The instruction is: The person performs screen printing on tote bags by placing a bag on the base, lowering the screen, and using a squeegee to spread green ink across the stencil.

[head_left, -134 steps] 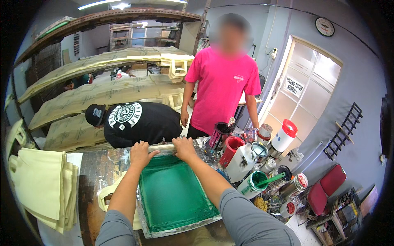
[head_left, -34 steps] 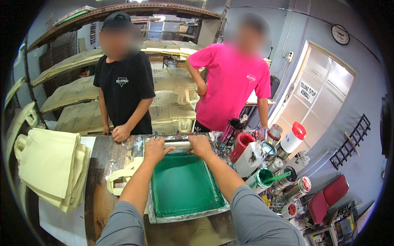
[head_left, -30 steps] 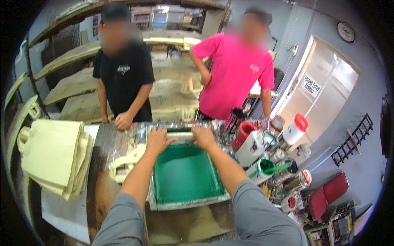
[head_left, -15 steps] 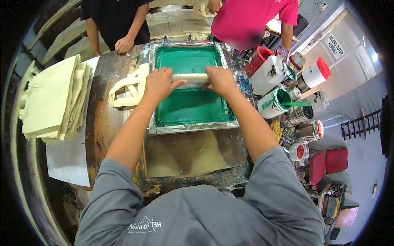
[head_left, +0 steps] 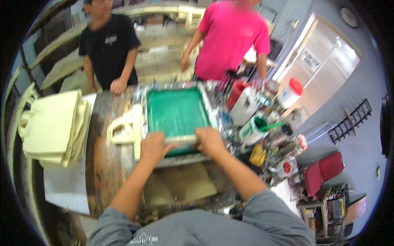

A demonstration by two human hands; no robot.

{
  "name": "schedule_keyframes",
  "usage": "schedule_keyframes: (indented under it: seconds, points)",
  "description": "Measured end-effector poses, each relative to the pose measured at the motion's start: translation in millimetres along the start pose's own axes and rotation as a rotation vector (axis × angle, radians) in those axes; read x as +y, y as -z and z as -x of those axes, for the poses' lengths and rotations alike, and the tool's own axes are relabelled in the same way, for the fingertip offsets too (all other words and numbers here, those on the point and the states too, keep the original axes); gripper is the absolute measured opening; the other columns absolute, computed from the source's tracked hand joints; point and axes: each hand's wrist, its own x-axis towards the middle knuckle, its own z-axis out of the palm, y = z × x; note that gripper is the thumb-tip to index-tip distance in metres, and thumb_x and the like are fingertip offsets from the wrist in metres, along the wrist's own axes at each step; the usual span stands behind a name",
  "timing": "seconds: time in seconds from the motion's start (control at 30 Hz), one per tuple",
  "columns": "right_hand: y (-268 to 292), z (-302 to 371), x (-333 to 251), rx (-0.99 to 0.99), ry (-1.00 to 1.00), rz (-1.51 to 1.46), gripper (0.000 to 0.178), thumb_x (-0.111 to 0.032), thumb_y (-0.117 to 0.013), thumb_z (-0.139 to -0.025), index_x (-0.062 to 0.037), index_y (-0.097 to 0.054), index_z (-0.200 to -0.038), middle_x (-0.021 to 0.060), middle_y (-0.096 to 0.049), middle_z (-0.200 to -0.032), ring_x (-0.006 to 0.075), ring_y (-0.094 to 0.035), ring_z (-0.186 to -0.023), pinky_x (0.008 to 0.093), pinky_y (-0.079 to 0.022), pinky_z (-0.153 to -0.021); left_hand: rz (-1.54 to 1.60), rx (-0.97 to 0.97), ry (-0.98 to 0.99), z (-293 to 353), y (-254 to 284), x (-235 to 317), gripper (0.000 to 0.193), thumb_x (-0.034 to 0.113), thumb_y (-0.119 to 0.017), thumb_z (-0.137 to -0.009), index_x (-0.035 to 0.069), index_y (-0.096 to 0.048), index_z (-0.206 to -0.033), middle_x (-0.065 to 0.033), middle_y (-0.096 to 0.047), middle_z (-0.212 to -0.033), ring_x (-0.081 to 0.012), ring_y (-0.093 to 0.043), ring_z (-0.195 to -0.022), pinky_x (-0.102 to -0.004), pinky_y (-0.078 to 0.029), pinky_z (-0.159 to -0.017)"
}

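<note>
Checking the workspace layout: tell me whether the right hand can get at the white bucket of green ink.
Probably yes: the right hand must release the squeegee first, but nothing tall stands between hand and white bucket.

Glossy green ink [head_left: 176,108] coats the inside of a rectangular frame [head_left: 182,160] with a rough, white-crusted rim. Across the frame, a straight pale bar [head_left: 183,140] looks smooth; blur hides its material. Under the frame, the dark brown wooden tabletop [head_left: 108,168] is scuffed and stained. Left of the frame: stacked pale yellow cloth bags [head_left: 51,127], matt and creased, over a smooth white paper-like sheet [head_left: 67,188]. Right of the frame: a round white plastic tub [head_left: 249,134], green-smeared, and a shiny cylindrical metal can [head_left: 293,147].
</note>
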Motion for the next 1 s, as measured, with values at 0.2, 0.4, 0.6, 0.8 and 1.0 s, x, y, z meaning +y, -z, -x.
schedule_keyframes:
  seconds: [0.2,0.4,0.6,0.8,1.0]
  points:
    - [2.3,10.6,-4.2,0.121,0.019,-0.035,0.057,-0.024,-0.094,-0.070,-0.0140,-0.060,-0.115,0.0080,-0.067,-0.106,0.0321,-0.065,-0.104,0.0493,-0.047,-0.085,0.013,0.074,-0.019,6.9,3.3,2.8,0.067,0.072,-0.077,-0.084,0.006,-0.068,-0.082,-0.0110,-0.065,-0.084,-0.0317,-0.066,-0.081,-0.0452,-0.054,-0.067]
    - [6.7,8.9,-4.9,0.115,0.027,-0.034,0.059,-0.024,-0.094,-0.070,-0.0134,-0.059,-0.116,0.0071,-0.067,-0.107,0.0311,-0.066,-0.105,0.0483,-0.048,-0.084,0.059,0.039,0.001,5.7,3.2,1.5,0.070,0.073,-0.076,-0.084,0.003,-0.069,-0.087,-0.0129,-0.066,-0.087,-0.0328,-0.066,-0.083,-0.0467,-0.054,-0.072]
    - [6.8,7.8,-5.2,0.090,0.021,-0.016,0.060,-0.025,-0.095,-0.071,-0.0138,-0.058,-0.116,0.0067,-0.067,-0.107,0.0312,-0.066,-0.104,0.0482,-0.047,-0.085,0.045,0.095,-0.025,6.1,1.5,0.5,0.067,0.071,-0.078,-0.083,0.005,-0.067,-0.082,-0.0110,-0.064,-0.084,-0.0315,-0.064,-0.079,-0.0460,-0.053,-0.067]
    - [7.6,7.9,-5.3,0.063,0.009,-0.065,0.061,-0.023,-0.095,-0.071,-0.0142,-0.057,-0.118,0.0066,-0.066,-0.111,0.0317,-0.065,-0.109,0.0488,-0.045,-0.089,0.047,0.117,-0.029,6.0,2.3,0.8,0.066,0.071,-0.079,-0.083,0.006,-0.068,-0.083,-0.0103,-0.064,-0.084,-0.0310,-0.064,-0.081,-0.0452,-0.053,-0.067]
    - [8.9,7.9,-5.4,0.048,0.008,-0.047,0.061,-0.023,-0.095,-0.071,-0.0144,-0.057,-0.118,0.0071,-0.066,-0.110,0.0312,-0.065,-0.109,0.0484,-0.045,-0.089,0.065,0.119,-0.033,6.3,4.2,0.9,0.064,0.069,-0.080,-0.083,0.006,-0.070,-0.084,-0.0102,-0.064,-0.085,-0.0312,-0.065,-0.082,-0.0456,-0.053,-0.067]
